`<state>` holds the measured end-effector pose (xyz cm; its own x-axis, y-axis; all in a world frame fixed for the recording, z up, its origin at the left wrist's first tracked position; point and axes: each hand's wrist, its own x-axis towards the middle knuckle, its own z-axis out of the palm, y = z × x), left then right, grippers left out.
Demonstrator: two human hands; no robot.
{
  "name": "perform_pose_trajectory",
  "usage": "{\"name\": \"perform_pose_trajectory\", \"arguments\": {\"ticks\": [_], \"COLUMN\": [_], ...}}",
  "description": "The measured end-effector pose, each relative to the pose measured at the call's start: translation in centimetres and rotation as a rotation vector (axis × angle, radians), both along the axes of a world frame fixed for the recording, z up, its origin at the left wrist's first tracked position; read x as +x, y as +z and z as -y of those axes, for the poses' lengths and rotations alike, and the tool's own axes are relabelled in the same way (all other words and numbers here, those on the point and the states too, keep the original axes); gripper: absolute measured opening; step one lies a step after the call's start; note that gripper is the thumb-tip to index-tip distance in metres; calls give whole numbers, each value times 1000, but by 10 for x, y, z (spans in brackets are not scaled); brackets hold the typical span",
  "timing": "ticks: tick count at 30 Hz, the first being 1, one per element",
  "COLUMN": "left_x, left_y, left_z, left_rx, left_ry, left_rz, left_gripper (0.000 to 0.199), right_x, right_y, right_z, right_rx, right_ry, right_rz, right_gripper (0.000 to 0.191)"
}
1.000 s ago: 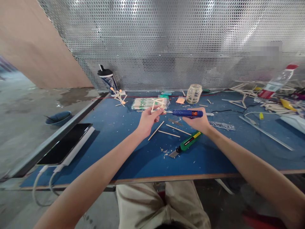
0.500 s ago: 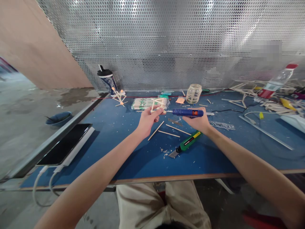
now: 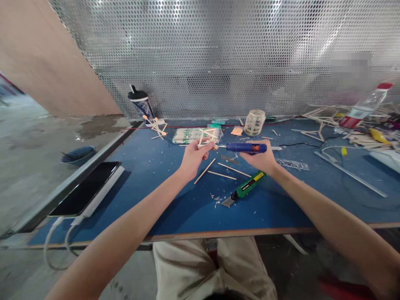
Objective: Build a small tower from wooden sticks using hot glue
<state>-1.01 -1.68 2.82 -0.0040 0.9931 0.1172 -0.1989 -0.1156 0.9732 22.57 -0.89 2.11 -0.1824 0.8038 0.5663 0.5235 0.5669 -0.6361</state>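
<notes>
My left hand [image 3: 194,157] pinches a small frame of wooden sticks [image 3: 207,132], held up above the table. My right hand [image 3: 261,160] is wrapped round a blue hot glue gun [image 3: 243,147], with a glue stick [image 3: 276,148] poking out of its back. The gun's nozzle points left and meets the frame close to my left fingertips; whether it touches the wood I cannot tell. Below the hands lie several loose wooden sticks [image 3: 221,175] and a green utility knife [image 3: 249,186] with its blade out.
At the left edge a phone rests on a white power bank [image 3: 103,191] with cables. Behind stand a tumbler [image 3: 142,106], another stick frame [image 3: 158,128], a packet of sticks [image 3: 186,136] and a jar [image 3: 254,123]. To the right are a bottle [image 3: 364,108] and heaped sticks [image 3: 359,139].
Both hands, the stick frame and the glue gun hold almost the same position. Only a very slight shift of the view shows.
</notes>
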Motion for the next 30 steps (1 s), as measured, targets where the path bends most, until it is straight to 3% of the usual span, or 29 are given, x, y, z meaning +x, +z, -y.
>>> {"name": "perform_pose_trajectory", "arguments": {"ticks": [5, 8, 11, 14, 17, 20, 24, 30], "left_x": [-2, -6, -12, -19, -27, -34, -37, -34], "left_y": [-1, -2, -1, 3, 9, 11, 9, 7], "left_z": [-2, -6, -11, -14, -16, -19, -23, -23], "left_rx": [18, 64, 201, 366, 458, 477, 472, 462], "left_ry": [16, 34, 122, 212, 262, 306, 280, 260], "left_rz": [6, 26, -81, -250, -365, -355, -324, -358], "left_gripper": [40, 36, 38, 41, 45, 49, 40, 42], "right_x": [6, 16, 28, 38, 49, 59, 68, 82], "right_y": [4, 9, 12, 15, 18, 19, 14, 13], "right_z": [-1, -2, -6, -12, -19, -29, -45, -60], "right_rx": [103, 107, -41, -193, -315, -409, -407, -447], "right_ry": [43, 230, 407, 483, 537, 428, 63, -237], "right_rz": [80, 126, -95, -363, -352, -194, -76, 233], "right_gripper": [32, 23, 13, 14, 25, 39, 44, 35]}}
